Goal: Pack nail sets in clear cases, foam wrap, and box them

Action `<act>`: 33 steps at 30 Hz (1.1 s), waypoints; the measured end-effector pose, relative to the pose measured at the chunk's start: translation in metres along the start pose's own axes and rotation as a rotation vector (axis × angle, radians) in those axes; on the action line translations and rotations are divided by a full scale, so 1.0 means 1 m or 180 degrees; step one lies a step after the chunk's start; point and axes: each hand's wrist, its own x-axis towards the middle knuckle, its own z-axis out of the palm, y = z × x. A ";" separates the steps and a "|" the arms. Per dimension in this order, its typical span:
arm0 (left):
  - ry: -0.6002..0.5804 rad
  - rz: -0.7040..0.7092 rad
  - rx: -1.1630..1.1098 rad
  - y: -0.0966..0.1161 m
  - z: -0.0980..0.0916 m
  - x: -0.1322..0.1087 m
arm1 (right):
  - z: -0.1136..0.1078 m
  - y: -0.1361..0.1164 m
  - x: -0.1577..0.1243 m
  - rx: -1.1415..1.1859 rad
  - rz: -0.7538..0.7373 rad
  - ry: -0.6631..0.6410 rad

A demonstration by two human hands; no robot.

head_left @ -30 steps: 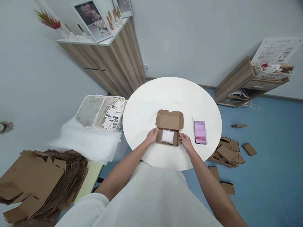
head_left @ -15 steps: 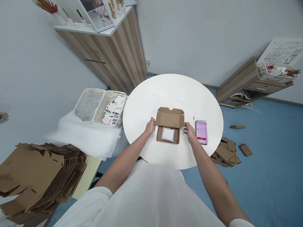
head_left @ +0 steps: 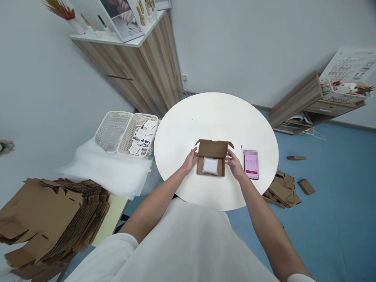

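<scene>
A: So what's up with the small brown cardboard box (head_left: 221, 174) on the round white table (head_left: 216, 113)? Lid's half up.

B: Yeah, lid (head_left: 213, 149) tilted, side flaps poking out. There's a white pillow-shaped packet (head_left: 210, 166) lying flat inside, so I'd guess the box sits square in front of the person for an easy look in.

A: And the hands?

B: Left hand (head_left: 190, 161) is at the left side, right hand (head_left: 234, 164) mirrors it, fingers loosely bent. Looks like they're placed to steady the lid evenly from both ends. Can't tell if either one's really gripping, tho, fingertips get lost against the cardboard.

A: What about the pink-screened phone (head_left: 251, 163)?

B: On the table, right of the right hand, face up, so probably there to be glanced at. Screen's partly pixelated, can't read it. The stack of flat brown cardboard sheets (head_left: 44, 219) at lower left is cut off by the frame, too.
</scene>
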 end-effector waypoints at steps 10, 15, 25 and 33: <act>-0.0296 -0.0094 0.0884 0.001 -0.004 -0.027 | -0.015 0.000 -0.036 -0.0297 0.0077 -0.0309; -0.0075 -0.0117 0.1384 -0.013 -0.005 -0.032 | -0.019 0.006 -0.045 -0.0176 0.0416 -0.0237; 0.0481 -0.0583 0.2261 -0.047 -0.002 -0.026 | 0.005 0.038 -0.046 -0.1467 0.0614 0.0619; 0.0777 0.0334 0.3052 -0.054 0.002 -0.055 | 0.010 0.041 -0.070 -0.1911 -0.0025 0.0741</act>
